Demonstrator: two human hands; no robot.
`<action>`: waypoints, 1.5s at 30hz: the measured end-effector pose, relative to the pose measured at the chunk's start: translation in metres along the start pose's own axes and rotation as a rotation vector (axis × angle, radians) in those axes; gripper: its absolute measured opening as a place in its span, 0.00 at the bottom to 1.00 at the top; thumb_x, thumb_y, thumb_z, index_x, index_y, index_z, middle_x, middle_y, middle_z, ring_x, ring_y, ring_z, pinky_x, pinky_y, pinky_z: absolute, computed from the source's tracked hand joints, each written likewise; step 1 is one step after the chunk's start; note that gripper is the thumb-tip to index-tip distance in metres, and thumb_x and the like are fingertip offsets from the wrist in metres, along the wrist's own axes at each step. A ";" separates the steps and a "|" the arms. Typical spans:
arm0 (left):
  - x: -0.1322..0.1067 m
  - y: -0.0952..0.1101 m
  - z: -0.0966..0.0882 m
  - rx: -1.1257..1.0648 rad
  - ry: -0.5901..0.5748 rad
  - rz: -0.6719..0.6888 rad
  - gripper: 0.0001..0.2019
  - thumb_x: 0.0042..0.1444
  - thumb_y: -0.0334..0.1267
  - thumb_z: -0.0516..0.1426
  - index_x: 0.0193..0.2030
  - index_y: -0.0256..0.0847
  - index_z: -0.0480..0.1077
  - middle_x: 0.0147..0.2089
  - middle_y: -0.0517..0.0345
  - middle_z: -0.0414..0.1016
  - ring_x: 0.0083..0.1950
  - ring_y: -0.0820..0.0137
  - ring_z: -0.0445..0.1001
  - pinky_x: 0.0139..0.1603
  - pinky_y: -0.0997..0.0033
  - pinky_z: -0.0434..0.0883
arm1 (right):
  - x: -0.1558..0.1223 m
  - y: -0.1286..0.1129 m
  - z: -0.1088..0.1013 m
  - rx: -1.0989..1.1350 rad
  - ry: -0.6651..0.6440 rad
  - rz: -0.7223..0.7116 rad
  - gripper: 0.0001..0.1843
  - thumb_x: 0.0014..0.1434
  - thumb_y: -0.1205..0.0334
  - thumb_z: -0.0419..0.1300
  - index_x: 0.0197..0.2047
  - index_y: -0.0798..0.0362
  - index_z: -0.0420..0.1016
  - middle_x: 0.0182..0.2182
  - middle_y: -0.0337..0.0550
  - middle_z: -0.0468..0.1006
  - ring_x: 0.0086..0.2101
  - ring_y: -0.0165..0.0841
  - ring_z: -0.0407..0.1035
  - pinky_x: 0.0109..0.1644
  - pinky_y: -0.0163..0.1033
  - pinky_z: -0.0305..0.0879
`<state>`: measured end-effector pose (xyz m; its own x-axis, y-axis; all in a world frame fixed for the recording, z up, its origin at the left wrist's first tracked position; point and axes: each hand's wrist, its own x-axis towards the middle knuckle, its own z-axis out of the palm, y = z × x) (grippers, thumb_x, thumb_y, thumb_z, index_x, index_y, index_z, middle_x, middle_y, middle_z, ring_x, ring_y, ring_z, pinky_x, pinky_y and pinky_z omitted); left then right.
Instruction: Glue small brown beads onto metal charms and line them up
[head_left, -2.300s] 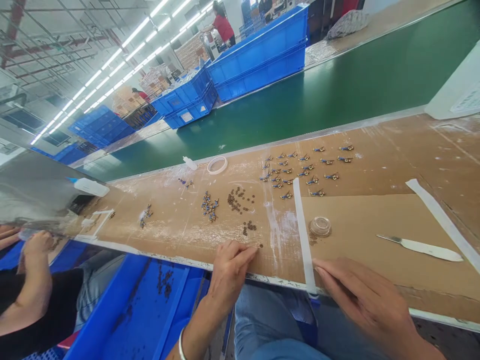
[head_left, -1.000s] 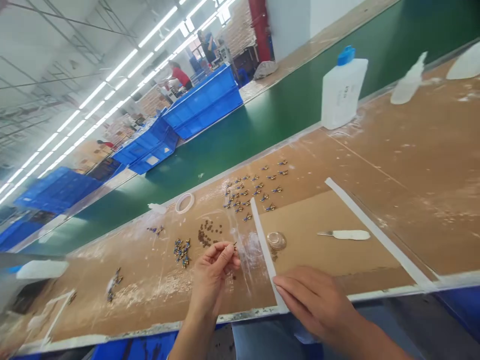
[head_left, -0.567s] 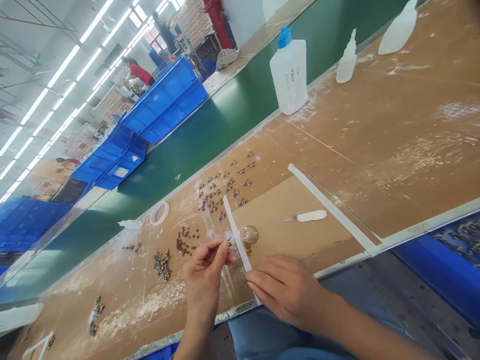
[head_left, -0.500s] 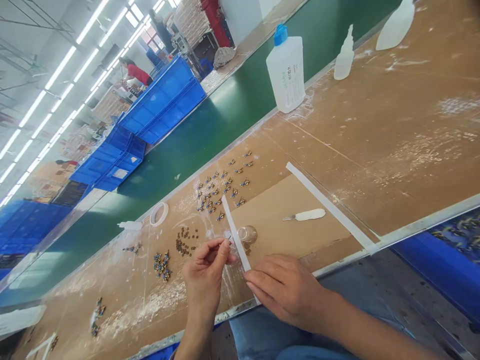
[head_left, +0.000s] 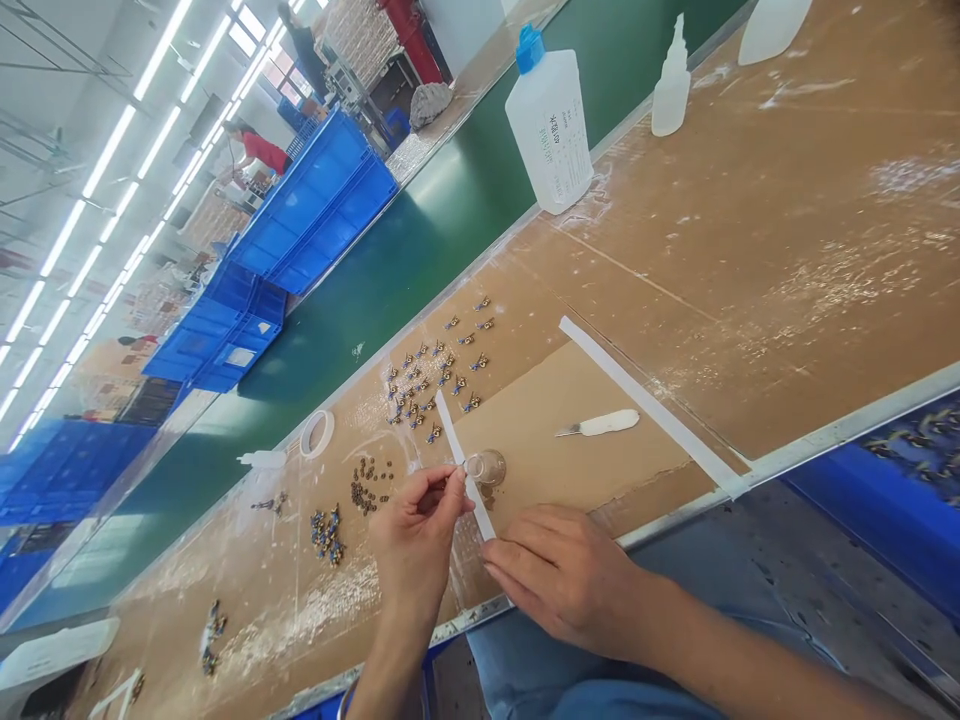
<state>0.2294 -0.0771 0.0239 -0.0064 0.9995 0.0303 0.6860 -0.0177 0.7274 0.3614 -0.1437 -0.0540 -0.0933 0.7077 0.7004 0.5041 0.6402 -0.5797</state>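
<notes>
My left hand [head_left: 420,515] is closed in a pinch, thumb against forefinger. A tiny dark tip shows at the fingertips, too small to name. Those fingertips are right beside a small clear cup [head_left: 491,466] and above a white tape strip [head_left: 454,430]. My right hand [head_left: 559,570] rests near the table's front edge, fingers together and curled down at the strip's lower end; whatever they hold is hidden. Left of my left hand lie small brown beads [head_left: 365,487] and a heap of blue-and-gold pieces [head_left: 327,536]. More such pieces [head_left: 421,385] are spread out behind the strip.
A white-handled blade tool [head_left: 607,423] lies on the brown board [head_left: 555,400], bordered by another tape strip [head_left: 645,400]. Behind stand a blue-capped bottle [head_left: 551,130] and a nozzle bottle [head_left: 671,90]. A tape roll [head_left: 316,434] lies left. Blue crates [head_left: 315,200] line the green belt [head_left: 450,190].
My left hand has moved slightly up and right, bringing its pinched fingertips from over the tape to the cup. My right hand has barely moved. The camera view has shifted a little.
</notes>
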 end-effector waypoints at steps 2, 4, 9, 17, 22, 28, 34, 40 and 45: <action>0.001 0.000 0.000 0.027 -0.003 0.005 0.07 0.51 0.42 0.64 0.31 0.41 0.79 0.21 0.63 0.78 0.22 0.72 0.78 0.26 0.77 0.75 | 0.000 0.000 0.000 -0.001 0.001 -0.002 0.11 0.69 0.68 0.50 0.39 0.56 0.73 0.26 0.39 0.71 0.28 0.31 0.64 0.33 0.38 0.58; 0.001 -0.001 0.001 0.053 -0.010 0.013 0.07 0.51 0.42 0.64 0.31 0.42 0.79 0.22 0.63 0.79 0.23 0.72 0.78 0.26 0.78 0.74 | 0.000 0.001 0.001 0.002 -0.001 -0.003 0.11 0.69 0.68 0.50 0.39 0.56 0.73 0.26 0.39 0.71 0.28 0.31 0.64 0.33 0.38 0.58; 0.003 -0.001 0.003 0.074 -0.021 0.039 0.06 0.51 0.42 0.64 0.30 0.43 0.79 0.23 0.63 0.79 0.24 0.71 0.79 0.27 0.76 0.74 | 0.000 0.001 0.002 0.010 0.010 0.005 0.11 0.69 0.68 0.50 0.38 0.56 0.72 0.25 0.38 0.70 0.27 0.31 0.63 0.32 0.38 0.58; -0.016 -0.008 -0.022 -0.027 0.138 -0.061 0.10 0.47 0.45 0.67 0.32 0.41 0.79 0.24 0.61 0.80 0.24 0.71 0.78 0.27 0.76 0.75 | -0.001 0.002 -0.001 0.031 0.016 0.004 0.09 0.69 0.68 0.52 0.41 0.57 0.73 0.27 0.40 0.73 0.29 0.31 0.67 0.35 0.37 0.63; -0.047 -0.045 -0.042 -0.069 0.274 -0.194 0.13 0.47 0.47 0.68 0.32 0.39 0.79 0.23 0.60 0.79 0.25 0.71 0.78 0.29 0.75 0.77 | -0.001 0.001 -0.002 0.058 0.021 -0.029 0.07 0.68 0.70 0.53 0.42 0.58 0.72 0.28 0.40 0.75 0.29 0.30 0.67 0.35 0.37 0.64; -0.068 -0.086 -0.046 -0.089 0.305 -0.314 0.15 0.46 0.49 0.68 0.32 0.38 0.78 0.26 0.57 0.81 0.27 0.67 0.80 0.31 0.72 0.77 | -0.004 0.001 0.000 0.050 -0.002 -0.050 0.06 0.68 0.70 0.55 0.45 0.57 0.72 0.30 0.42 0.77 0.32 0.31 0.71 0.39 0.38 0.69; -0.066 -0.087 -0.043 -0.110 0.285 -0.339 0.15 0.45 0.49 0.68 0.29 0.38 0.78 0.25 0.57 0.81 0.25 0.67 0.79 0.29 0.71 0.77 | -0.005 0.000 0.000 0.040 -0.038 -0.052 0.07 0.68 0.70 0.54 0.44 0.56 0.72 0.30 0.42 0.78 0.32 0.31 0.73 0.38 0.39 0.70; -0.065 -0.084 -0.040 -0.043 0.281 -0.354 0.16 0.45 0.51 0.67 0.27 0.38 0.78 0.25 0.56 0.81 0.25 0.66 0.79 0.28 0.70 0.76 | -0.006 0.000 0.000 0.032 -0.051 -0.041 0.07 0.68 0.69 0.54 0.45 0.56 0.73 0.31 0.43 0.78 0.32 0.32 0.74 0.39 0.39 0.71; -0.064 -0.085 -0.039 -0.006 0.286 -0.355 0.17 0.46 0.53 0.67 0.27 0.38 0.77 0.25 0.56 0.81 0.25 0.66 0.79 0.29 0.70 0.76 | -0.004 0.000 -0.001 0.016 -0.046 -0.038 0.07 0.69 0.69 0.53 0.44 0.55 0.73 0.31 0.42 0.79 0.31 0.32 0.73 0.38 0.39 0.70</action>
<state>0.1432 -0.1407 -0.0131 -0.4415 0.8966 -0.0347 0.6005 0.3240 0.7311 0.3629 -0.1475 -0.0563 -0.1518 0.6956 0.7022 0.4857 0.6713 -0.5599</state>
